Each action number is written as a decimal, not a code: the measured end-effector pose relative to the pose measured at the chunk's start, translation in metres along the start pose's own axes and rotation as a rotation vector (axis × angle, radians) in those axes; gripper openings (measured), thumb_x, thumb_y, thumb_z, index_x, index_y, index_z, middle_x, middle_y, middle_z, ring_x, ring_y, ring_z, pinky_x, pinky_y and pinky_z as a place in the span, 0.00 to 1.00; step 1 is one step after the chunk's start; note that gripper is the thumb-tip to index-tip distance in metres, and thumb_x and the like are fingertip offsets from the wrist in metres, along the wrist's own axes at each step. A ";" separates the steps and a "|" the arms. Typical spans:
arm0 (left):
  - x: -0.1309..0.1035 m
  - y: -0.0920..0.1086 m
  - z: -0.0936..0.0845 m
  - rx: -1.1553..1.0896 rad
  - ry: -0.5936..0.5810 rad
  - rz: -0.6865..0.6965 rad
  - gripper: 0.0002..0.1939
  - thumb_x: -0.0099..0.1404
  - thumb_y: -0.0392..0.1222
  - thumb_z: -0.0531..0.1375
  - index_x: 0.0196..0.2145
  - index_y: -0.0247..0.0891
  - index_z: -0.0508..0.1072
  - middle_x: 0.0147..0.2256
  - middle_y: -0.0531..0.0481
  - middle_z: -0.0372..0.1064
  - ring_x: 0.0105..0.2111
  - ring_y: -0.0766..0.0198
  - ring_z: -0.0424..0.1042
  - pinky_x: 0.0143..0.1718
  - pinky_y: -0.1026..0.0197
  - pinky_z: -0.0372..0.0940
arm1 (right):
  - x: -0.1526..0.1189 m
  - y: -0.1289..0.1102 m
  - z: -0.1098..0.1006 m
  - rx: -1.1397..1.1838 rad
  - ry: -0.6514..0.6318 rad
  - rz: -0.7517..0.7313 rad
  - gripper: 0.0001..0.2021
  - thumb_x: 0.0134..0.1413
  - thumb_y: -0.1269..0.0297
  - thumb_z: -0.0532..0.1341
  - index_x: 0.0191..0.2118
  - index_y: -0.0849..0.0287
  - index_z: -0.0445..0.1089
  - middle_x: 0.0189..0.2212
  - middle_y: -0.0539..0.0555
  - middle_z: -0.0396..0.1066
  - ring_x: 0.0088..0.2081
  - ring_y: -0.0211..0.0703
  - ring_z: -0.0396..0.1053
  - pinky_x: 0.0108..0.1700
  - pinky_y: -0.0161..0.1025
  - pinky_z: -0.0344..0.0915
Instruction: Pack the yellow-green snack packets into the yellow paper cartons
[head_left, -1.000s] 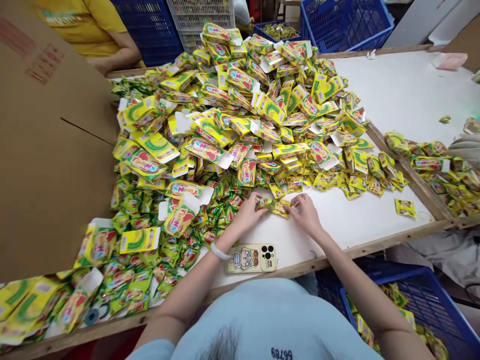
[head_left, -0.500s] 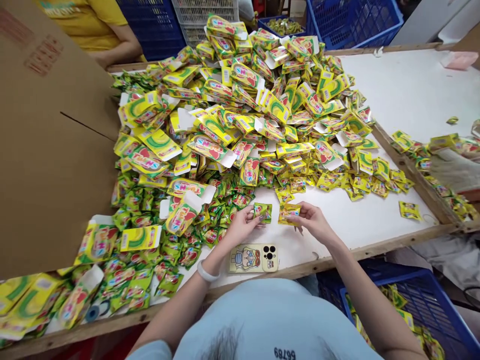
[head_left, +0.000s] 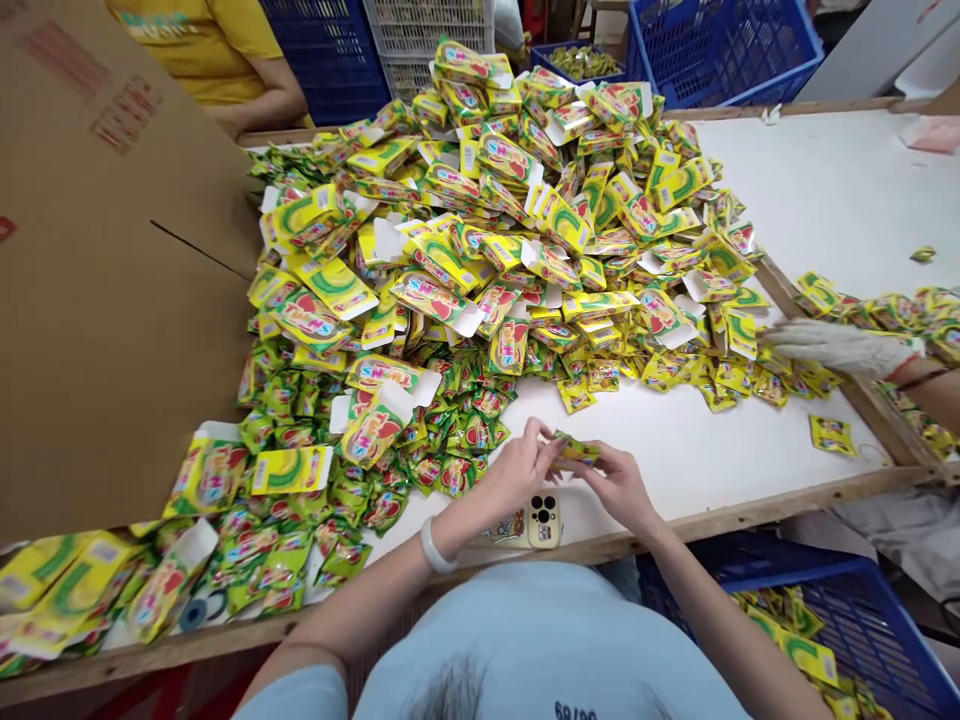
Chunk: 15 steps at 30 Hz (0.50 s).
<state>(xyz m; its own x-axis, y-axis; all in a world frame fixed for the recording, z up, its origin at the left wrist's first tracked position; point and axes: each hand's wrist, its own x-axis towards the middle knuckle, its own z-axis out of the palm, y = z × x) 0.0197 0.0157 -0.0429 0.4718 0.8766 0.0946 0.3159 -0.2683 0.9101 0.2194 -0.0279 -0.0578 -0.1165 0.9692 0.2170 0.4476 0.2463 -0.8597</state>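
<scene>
In the head view, my left hand [head_left: 521,465] and my right hand [head_left: 621,488] meet over the white tabletop, fingers closed on small candy packets [head_left: 576,448]. A green packet and a yellow one appear to lie together between my fingertips; the fingers partly hide them. Just below my left hand lies a phone in a pale yellow case [head_left: 545,522], partly covered by the hand and wrist. Loose green packets [head_left: 457,475] spread to the left of my hands. Several yellow packets [head_left: 575,393] lie beyond them, at the foot of a large heap of printed boxes [head_left: 450,250].
A tall cardboard carton [head_left: 112,330] blocks the left side. At right, another person's gloved hand [head_left: 836,345] reaches over a wooden divider [head_left: 874,410]. A blue crate [head_left: 847,610] with packets stands below the table edge. Another person in yellow [head_left: 217,50] is across the table.
My hands have come together, bringing the green packet and the yellow packet to one spot. A co-worker's gloved hand has come in from the right. The view has shifted slightly.
</scene>
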 end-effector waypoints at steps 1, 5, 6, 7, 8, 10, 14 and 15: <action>0.010 0.005 -0.010 0.138 0.075 0.006 0.20 0.73 0.58 0.49 0.44 0.38 0.65 0.29 0.49 0.72 0.30 0.58 0.73 0.33 0.58 0.65 | -0.003 0.002 -0.006 -0.109 0.024 -0.051 0.10 0.65 0.59 0.58 0.43 0.56 0.74 0.38 0.56 0.78 0.37 0.45 0.76 0.38 0.40 0.75; 0.065 0.019 -0.054 0.689 0.566 -0.096 0.31 0.68 0.63 0.56 0.51 0.30 0.66 0.49 0.28 0.70 0.52 0.42 0.70 0.49 0.50 0.66 | -0.014 0.008 -0.024 -0.662 -0.057 -0.165 0.13 0.68 0.68 0.51 0.44 0.59 0.73 0.38 0.59 0.77 0.35 0.46 0.76 0.33 0.38 0.71; 0.078 0.020 -0.060 0.757 0.588 -0.147 0.33 0.67 0.63 0.57 0.53 0.27 0.65 0.50 0.26 0.69 0.54 0.40 0.68 0.51 0.49 0.65 | -0.015 0.009 -0.027 -0.734 -0.108 -0.164 0.14 0.68 0.70 0.49 0.42 0.60 0.73 0.37 0.59 0.76 0.34 0.46 0.76 0.32 0.37 0.70; 0.088 0.022 -0.065 0.803 0.574 -0.188 0.35 0.67 0.62 0.58 0.55 0.25 0.63 0.50 0.24 0.69 0.55 0.38 0.67 0.51 0.48 0.65 | -0.016 0.010 -0.028 -0.756 -0.142 -0.160 0.15 0.67 0.71 0.48 0.41 0.60 0.73 0.37 0.59 0.76 0.32 0.45 0.75 0.30 0.37 0.70; 0.095 0.022 -0.067 0.827 0.542 -0.214 0.36 0.66 0.60 0.60 0.57 0.23 0.61 0.49 0.24 0.70 0.55 0.38 0.67 0.51 0.49 0.65 | -0.016 0.010 -0.030 -0.730 -0.152 -0.154 0.14 0.67 0.71 0.48 0.40 0.60 0.72 0.38 0.59 0.75 0.33 0.45 0.76 0.30 0.37 0.70; 0.098 0.022 -0.068 0.818 0.508 -0.207 0.39 0.65 0.54 0.63 0.62 0.22 0.56 0.48 0.26 0.72 0.55 0.40 0.68 0.51 0.50 0.66 | -0.015 0.007 -0.033 -0.567 -0.102 -0.117 0.10 0.67 0.66 0.52 0.39 0.59 0.70 0.38 0.58 0.75 0.36 0.45 0.76 0.33 0.38 0.72; 0.068 0.014 -0.066 0.570 0.482 -0.097 0.28 0.63 0.41 0.64 0.58 0.32 0.62 0.51 0.33 0.70 0.53 0.46 0.70 0.53 0.50 0.66 | -0.007 -0.013 -0.045 -0.020 0.059 0.091 0.11 0.61 0.54 0.62 0.38 0.58 0.69 0.32 0.52 0.74 0.23 0.39 0.72 0.21 0.35 0.70; 0.056 0.011 -0.065 0.438 0.425 -0.073 0.24 0.62 0.40 0.64 0.55 0.34 0.64 0.51 0.35 0.70 0.52 0.48 0.71 0.53 0.50 0.66 | -0.004 -0.021 -0.048 0.110 0.081 0.126 0.12 0.60 0.53 0.64 0.38 0.58 0.69 0.30 0.51 0.74 0.19 0.37 0.70 0.18 0.35 0.68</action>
<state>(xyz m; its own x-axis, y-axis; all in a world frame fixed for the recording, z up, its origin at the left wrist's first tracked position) -0.0041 0.0876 -0.0017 0.0956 0.9573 0.2729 0.6865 -0.2620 0.6783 0.2527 -0.0364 -0.0188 0.0076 0.9905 0.1372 0.3542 0.1256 -0.9267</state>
